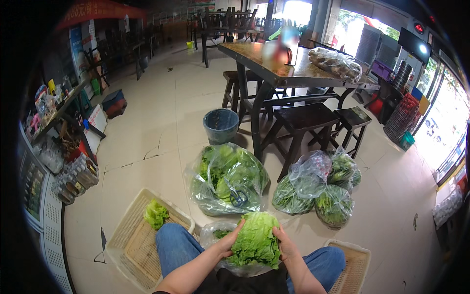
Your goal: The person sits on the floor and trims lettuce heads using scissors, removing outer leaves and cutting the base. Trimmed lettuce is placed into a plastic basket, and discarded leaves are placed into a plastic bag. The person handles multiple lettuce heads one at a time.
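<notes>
Between my two hands is a head of green leaf lettuce (255, 239), above a clear plastic bag (213, 232) between my knees. My left hand (230, 240) grips its left side and my right hand (285, 244) its right side. Just beyond lies a large clear bag of lettuce (229, 176), with blue-handled scissors (238, 197) on top. A loose piece of lettuce (156, 214) rests in a cream plastic basket (121, 229) by my left knee. Part of another cream basket (361, 253) shows beyond my right knee.
Bags of leafy greens (334, 205) sit on the floor at the right. A dark bucket (220, 125) stands beside a wooden table (253, 55) with dark stools (306, 115) under and around it. Bottles (75, 180) stand by a shelf at the left.
</notes>
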`<state>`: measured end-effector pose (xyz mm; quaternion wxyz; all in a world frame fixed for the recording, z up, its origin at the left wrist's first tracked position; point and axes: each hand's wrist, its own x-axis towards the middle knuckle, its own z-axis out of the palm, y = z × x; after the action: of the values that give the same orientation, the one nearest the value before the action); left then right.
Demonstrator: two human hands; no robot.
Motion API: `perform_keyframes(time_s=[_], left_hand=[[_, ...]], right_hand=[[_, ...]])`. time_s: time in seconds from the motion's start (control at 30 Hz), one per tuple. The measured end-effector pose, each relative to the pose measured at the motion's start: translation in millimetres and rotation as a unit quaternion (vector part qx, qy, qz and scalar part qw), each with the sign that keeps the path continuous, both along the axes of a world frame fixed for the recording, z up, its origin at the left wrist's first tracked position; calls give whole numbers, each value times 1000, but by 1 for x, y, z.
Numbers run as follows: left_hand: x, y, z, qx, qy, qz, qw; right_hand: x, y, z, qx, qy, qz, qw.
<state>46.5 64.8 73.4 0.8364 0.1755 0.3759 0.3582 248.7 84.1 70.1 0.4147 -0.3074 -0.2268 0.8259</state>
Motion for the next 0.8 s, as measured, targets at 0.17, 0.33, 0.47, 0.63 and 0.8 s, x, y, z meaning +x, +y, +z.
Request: perform_keyframes(time_s=[0.17, 0.33, 0.47, 0.63, 0.8], left_hand=[[-1, 2, -22, -29, -84, 27, 996], [4, 0, -26, -24, -103, 37, 994], [4, 1, -34, -34, -87, 50, 994], [0, 5, -22, -19, 51, 60, 997], [0, 6, -24, 77, 183, 24, 980]], right_hand=[[-6, -2, 2, -5, -28, -4, 1000], [-6, 1, -5, 28, -193, 25, 981], [0, 9, -19, 121, -369, 47, 920], [5, 17, -15, 107, -295, 52, 948], [6, 14, -24, 51, -155, 40, 986]])
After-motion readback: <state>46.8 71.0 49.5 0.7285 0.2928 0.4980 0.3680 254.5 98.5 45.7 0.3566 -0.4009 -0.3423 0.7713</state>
